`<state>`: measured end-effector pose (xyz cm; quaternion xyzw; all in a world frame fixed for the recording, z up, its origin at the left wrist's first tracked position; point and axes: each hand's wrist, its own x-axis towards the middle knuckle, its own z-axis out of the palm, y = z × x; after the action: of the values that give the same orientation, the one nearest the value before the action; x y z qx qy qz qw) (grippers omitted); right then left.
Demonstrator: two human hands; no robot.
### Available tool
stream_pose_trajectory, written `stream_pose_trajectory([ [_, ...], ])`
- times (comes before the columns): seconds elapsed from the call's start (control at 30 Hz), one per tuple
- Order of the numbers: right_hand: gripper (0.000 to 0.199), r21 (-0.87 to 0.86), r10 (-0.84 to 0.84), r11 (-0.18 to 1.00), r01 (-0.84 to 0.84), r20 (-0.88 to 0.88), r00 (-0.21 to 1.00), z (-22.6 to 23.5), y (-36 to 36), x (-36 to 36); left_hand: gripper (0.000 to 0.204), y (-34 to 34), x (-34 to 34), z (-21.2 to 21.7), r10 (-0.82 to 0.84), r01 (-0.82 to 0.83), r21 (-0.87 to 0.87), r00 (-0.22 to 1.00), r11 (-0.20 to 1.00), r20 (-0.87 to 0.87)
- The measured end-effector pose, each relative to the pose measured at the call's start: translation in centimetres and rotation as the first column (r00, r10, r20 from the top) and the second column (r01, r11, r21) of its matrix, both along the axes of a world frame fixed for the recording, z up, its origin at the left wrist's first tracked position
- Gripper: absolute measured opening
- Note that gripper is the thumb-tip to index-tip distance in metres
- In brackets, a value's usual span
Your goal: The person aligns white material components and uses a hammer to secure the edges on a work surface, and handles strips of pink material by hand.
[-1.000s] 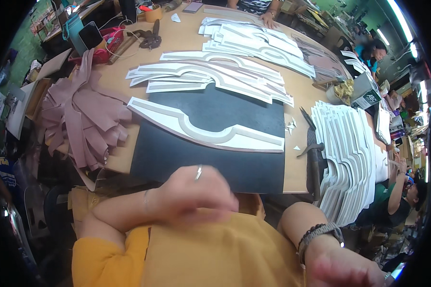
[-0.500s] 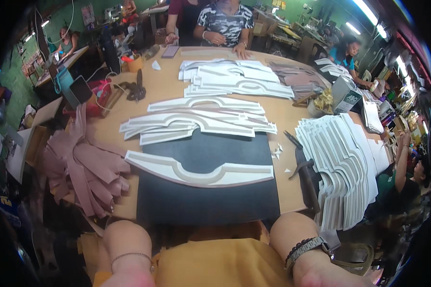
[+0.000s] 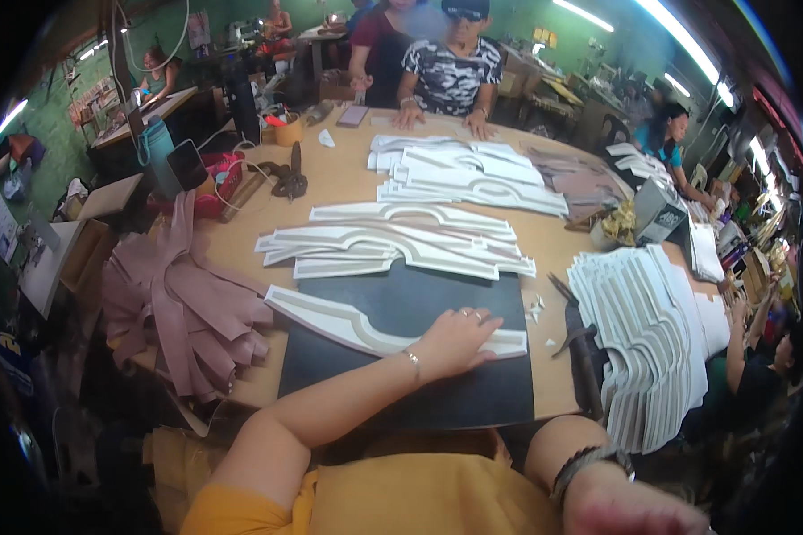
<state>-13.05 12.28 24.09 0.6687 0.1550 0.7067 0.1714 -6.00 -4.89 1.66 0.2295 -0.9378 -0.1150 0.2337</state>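
We note one change: our left hand [image 3: 459, 341] has advanced from short of the black mat [image 3: 473, 401] onto the white-and-grey panel [image 3: 319, 312], which lies on the mat. Its fingers are moderately spread, palm down; the panel's right portion is therefore partly covered. Our right hand [image 3: 633, 510] remains short of the mat's near right corner, blurred; we cannot tell its grip.

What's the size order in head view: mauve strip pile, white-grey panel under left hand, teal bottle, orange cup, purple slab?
1. Mauve strip pile
2. White-grey panel, partly covered
3. Teal bottle
4. Orange cup and purple slab: too alike to rank
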Motion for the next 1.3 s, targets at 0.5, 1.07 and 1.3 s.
stream_pose_trajectory([
  [0.5,0.03,0.574,0.105,-0.073,0.815,-0.808,0.579,-20.7,-12.1,-15.9,0.035,-2.0,-0.2,-0.4,-0.006,0.016,0.401,1.0,0.916,-0.026],
  [1.07,0.036,0.305,-0.251,-0.169,0.937,-0.933,0.258,-20.6,-7.5,-17.8,0.019,-2.5,1.3,-1.8,-0.129,0.142,0.229,0.989,0.963,-0.074],
  [1.3,0.038,0.179,-0.188,-0.781,0.599,-0.981,0.048,-24.7,0.3,-25.6,0.022,-2.0,1.8,-0.1,-0.103,0.083,0.318,0.994,0.944,0.048],
])
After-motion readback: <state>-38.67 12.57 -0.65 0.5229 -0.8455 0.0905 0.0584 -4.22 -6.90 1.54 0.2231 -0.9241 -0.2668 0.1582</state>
